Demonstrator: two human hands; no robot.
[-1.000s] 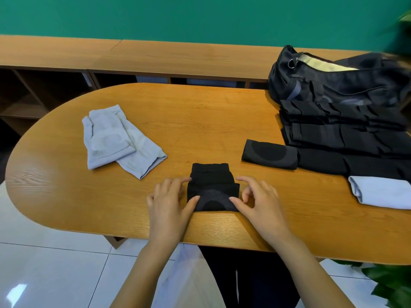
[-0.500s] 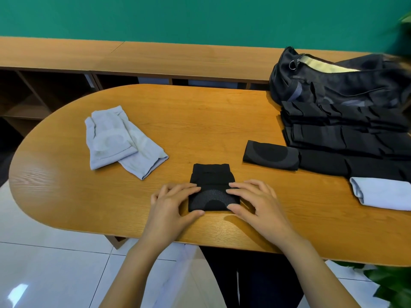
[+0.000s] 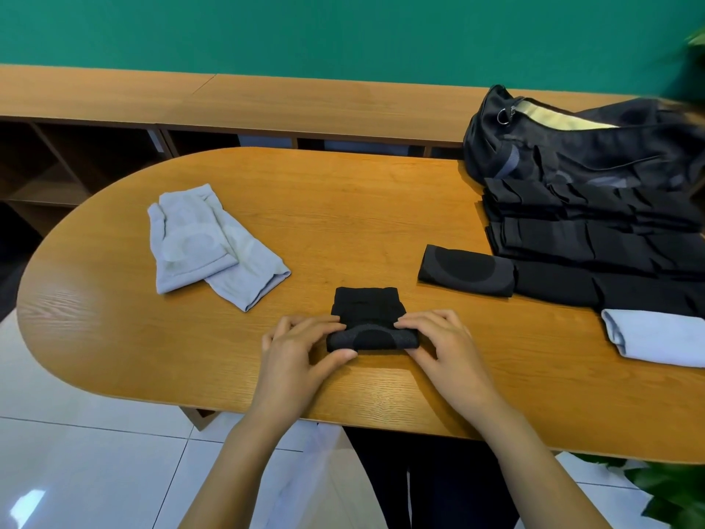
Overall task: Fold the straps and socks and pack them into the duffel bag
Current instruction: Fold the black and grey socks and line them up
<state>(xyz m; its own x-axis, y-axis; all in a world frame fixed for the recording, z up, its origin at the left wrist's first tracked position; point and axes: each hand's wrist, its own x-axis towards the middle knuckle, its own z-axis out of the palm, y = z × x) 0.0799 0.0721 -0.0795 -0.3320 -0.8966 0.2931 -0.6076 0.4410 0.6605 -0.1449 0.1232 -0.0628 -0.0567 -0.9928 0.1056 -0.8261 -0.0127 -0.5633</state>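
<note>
The black sock (image 3: 366,318) lies on the counter (image 3: 343,208), close to its near edge and straight in front of the person. Its near end is doubled over the plain black part beyond, with a grey band and a dark oval showing on top.

Both grips have hold of that doubled end. The left grip (image 3: 297,353) pinches the left corner, thumb at the near edge and fingers curled over the top. The right grip (image 3: 442,345) does the same at the right corner. Neither holds anything else.

The step in hand looks like folding this sock, with the fold half made and not yet pressed flat. The next move probably calls for carrying the doubled end further over the far part (or flattening it where it is), keeping both corners level so the bundle does not spring open.

A second black piece (image 3: 465,269) lies to the right. Just past it is a stack of black straps (image 3: 591,242), and below that a pale piece (image 3: 656,337). The bag (image 3: 572,147) sits at the far right, its mouth apparently open. Two grey socks (image 3: 206,238) lie well apart on the left, overlapping and unfolded. Packing seems some way off.
</note>
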